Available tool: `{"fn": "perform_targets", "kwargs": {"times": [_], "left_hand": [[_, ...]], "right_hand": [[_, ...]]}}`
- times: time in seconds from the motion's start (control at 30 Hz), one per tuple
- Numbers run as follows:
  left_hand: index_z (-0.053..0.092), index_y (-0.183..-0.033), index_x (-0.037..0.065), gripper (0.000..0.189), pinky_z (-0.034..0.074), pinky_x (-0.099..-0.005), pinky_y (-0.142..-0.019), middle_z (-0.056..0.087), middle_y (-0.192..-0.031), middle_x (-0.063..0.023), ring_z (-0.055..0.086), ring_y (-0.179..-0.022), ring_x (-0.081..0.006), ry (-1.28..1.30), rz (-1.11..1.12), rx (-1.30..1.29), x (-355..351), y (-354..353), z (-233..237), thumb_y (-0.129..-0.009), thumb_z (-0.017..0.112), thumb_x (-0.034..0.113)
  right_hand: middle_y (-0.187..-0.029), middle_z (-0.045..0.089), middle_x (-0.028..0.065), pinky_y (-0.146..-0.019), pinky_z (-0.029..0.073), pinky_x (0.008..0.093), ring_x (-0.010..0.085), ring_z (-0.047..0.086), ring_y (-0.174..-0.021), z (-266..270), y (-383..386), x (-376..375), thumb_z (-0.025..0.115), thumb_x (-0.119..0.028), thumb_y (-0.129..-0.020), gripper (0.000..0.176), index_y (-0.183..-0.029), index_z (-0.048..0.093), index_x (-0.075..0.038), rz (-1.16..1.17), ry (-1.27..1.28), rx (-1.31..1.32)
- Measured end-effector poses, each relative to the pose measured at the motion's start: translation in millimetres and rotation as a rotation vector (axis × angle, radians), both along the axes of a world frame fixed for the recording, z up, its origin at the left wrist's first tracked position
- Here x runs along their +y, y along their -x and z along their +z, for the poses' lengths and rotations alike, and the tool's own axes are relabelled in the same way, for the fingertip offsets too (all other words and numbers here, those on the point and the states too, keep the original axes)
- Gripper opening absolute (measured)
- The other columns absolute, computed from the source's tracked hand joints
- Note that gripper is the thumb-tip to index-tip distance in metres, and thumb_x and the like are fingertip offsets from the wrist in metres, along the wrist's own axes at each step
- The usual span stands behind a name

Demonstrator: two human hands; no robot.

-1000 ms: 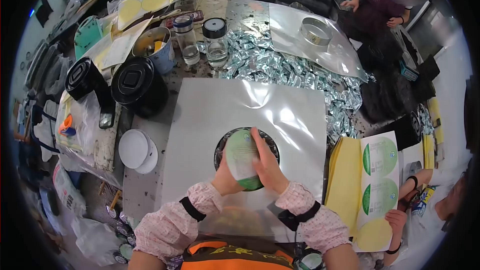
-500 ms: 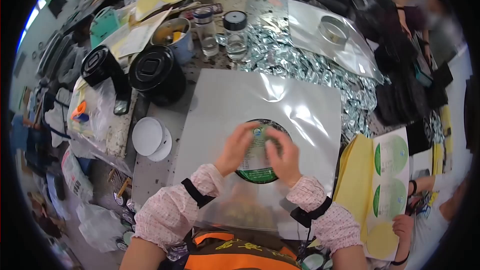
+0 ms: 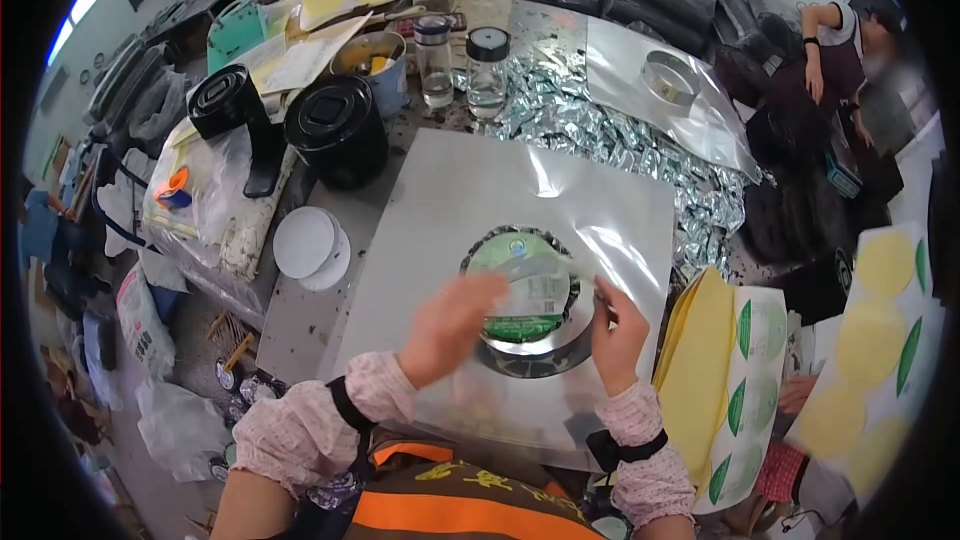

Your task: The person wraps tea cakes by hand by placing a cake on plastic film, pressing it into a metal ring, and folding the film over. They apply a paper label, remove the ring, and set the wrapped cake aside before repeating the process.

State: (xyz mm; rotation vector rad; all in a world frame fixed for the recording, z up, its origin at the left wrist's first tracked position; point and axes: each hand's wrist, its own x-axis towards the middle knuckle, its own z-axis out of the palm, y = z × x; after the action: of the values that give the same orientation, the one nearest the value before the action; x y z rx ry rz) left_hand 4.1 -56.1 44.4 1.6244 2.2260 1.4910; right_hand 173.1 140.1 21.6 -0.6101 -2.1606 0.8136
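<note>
A round roll [image 3: 528,285] with a green and white label on its top and a dark rim lies on a shiny metal sheet [image 3: 420,210]. Around its front and right side runs a curved silvery band [image 3: 545,352]. My left hand [image 3: 450,325] is at the roll's left edge, its fingers over the label and smeared by motion. At the band's right edge, the thumb and fingers of my right hand [image 3: 620,332] are pinched together on it.
Crumpled silver foil strips [image 3: 630,135] lie behind the sheet. A metal ring [image 3: 670,77], two glass bottles [image 3: 487,80], a black canister [image 3: 338,130] and white discs [image 3: 305,248] stand around. Label sheets [image 3: 750,380] are at right, near a co-worker's hand [image 3: 797,395].
My hands have moved apart, the left toward the left and the right toward the right. The silvery band now shows at the roll's front. At right, a label sheet has been lifted.
</note>
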Motion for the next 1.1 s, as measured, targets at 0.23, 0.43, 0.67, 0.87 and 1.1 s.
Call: {"fn": "perform_targets", "kwargs": {"times": [0.23,0.43,0.67,0.87,1.1], "left_hand": [[0.055,-0.136,-0.003,0.041,0.05,-0.0292,-0.094,0.066,-0.12,-0.008,0.061,-0.108,-0.0149,0.14,0.235,-0.965,-16.9,32.3,-83.6,-0.098,0.062,0.009],[0.056,-0.138,-0.001,0.041,0.047,-0.0278,-0.099,0.066,-0.124,-0.0047,0.058,-0.113,-0.0106,0.569,0.049,-0.819,-214.5,116.4,-4.2,-0.098,0.059,0.009],[0.077,-0.09,0.007,0.011,0.049,-0.0335,-0.09,0.071,-0.104,-0.0056,0.064,-0.099,-0.0218,0.881,-0.122,-0.632,-296.8,80.1,6.4,-0.085,0.078,0.016],[0.075,-0.078,0.014,0.012,0.046,-0.0393,-0.088,0.065,-0.09,0.0007,0.055,-0.098,-0.0243,0.795,-0.364,0.029,-211.4,58.1,-38.8,-0.075,0.082,0.023],[0.075,-0.077,0.015,0.01,0.048,-0.0382,-0.084,0.066,-0.085,0.0007,0.057,-0.092,-0.0235,0.697,-0.345,-0.142,-216.8,63.4,-47.2,-0.076,0.08,0.024]], "right_hand": [[-0.084,0.068,0.0016,-0.063,0.046,0.0221,0.0062,0.059,-0.075,-28.1,-20.9,-31.2,0.068,-0.004,-0.091,0.018,-0.106,0.069,0.005,0.034,0.564,-0.056],[-0.102,0.07,0.009,-0.077,0.054,0.0267,0.0135,0.066,-0.091,-49.6,-41.2,-24.8,0.063,-0.004,-0.094,0.027,-0.12,0.063,0.006,0.029,0.651,-0.094],[-0.14,0.052,0.0204,-0.098,0.049,0.036,0.0265,0.058,-0.12,-52.7,-53.6,-48.4,0.07,-0.017,-0.092,0.06,-0.143,0.045,0.002,0.175,0.564,-0.077],[-0.155,0.032,0.0291,-0.105,0.045,0.0444,0.0417,0.053,-0.127,-39.7,-69.5,-67.5,0.089,-0.018,-0.068,0.049,-0.109,0.067,-0.005,0.354,0.02,-0.322],[-0.153,0.03,0.0356,-0.102,0.049,0.0479,0.0484,0.048,-0.132,-20.5,-88.4,-99.7,0.091,-0.02,-0.063,0.035,-0.081,0.065,-0.006,0.468,0.077,-0.302]]}}
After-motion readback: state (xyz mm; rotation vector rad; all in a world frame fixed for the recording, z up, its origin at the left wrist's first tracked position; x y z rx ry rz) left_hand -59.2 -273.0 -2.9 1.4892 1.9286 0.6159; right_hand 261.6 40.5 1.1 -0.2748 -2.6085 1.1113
